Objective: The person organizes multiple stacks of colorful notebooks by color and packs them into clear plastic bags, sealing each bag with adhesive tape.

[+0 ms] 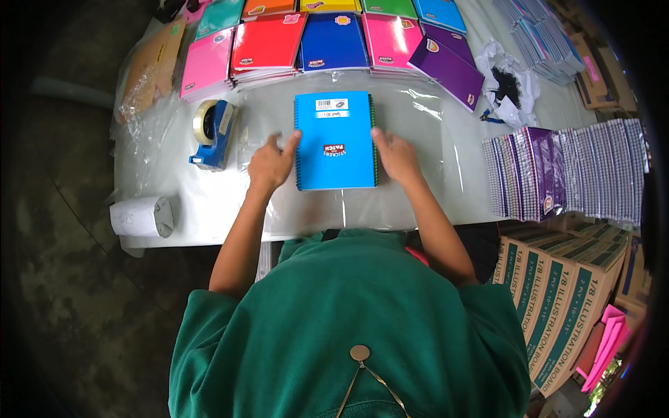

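A small stack of spiral notebooks (336,150) lies squarely before me, a blue cover with a white barcode label on top. Blue coils run down its left side and green coils show along the right, so more than one notebook is in it. My left hand (272,164) grips the left side, thumb against the coils. On the opposite side my right hand (397,157) presses with its thumb at the edge, its other fingers curled and partly hidden. The stack sits between both hands on the plastic-covered table (268,216).
Piles of colourful notebooks (333,45) line the far side, with a tilted purple notebook (449,70) at their right. A blue tape dispenser (214,136) and a paper roll (141,217) stand left. Rows of notebooks (564,171), a plastic bag (512,83) and cartons (557,299) occupy the right.
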The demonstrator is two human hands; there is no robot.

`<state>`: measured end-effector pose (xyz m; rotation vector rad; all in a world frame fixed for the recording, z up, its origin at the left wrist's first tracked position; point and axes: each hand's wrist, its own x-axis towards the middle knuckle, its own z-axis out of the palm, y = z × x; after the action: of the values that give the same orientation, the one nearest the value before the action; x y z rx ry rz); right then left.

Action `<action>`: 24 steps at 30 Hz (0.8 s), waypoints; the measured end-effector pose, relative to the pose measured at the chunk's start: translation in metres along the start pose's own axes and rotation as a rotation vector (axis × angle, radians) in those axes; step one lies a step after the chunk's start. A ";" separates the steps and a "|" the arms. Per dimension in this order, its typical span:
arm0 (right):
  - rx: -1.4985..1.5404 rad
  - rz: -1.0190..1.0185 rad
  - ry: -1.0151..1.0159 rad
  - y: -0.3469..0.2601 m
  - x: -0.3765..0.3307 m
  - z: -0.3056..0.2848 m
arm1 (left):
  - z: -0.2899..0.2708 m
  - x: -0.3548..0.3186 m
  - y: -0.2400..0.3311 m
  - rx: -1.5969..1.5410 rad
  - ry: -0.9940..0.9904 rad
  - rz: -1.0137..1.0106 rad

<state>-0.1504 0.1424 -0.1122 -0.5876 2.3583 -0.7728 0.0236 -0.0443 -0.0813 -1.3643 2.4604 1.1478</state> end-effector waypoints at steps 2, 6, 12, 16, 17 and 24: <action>0.599 -0.134 0.007 0.007 0.005 0.019 | 0.008 0.002 -0.004 -0.589 0.096 0.249; 1.000 -0.262 -0.157 0.004 0.007 0.043 | 0.037 0.011 -0.012 -0.678 -0.044 0.216; 0.946 -0.343 -0.122 0.015 0.011 0.056 | 0.038 0.003 -0.002 -0.644 -0.068 0.228; 0.729 -0.345 -0.040 0.024 0.017 0.054 | 0.051 0.018 -0.022 -0.570 0.144 0.270; 0.656 -0.344 -0.038 0.027 0.018 0.048 | 0.048 0.026 -0.033 -0.548 0.217 0.293; -0.532 0.094 0.951 0.091 -0.004 0.015 | 0.067 0.042 -0.113 0.517 0.938 0.024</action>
<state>-0.1580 0.2061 -0.1786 -0.3288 3.4945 -0.3979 0.0677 -0.0645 -0.2108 -1.9419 2.9797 -0.2712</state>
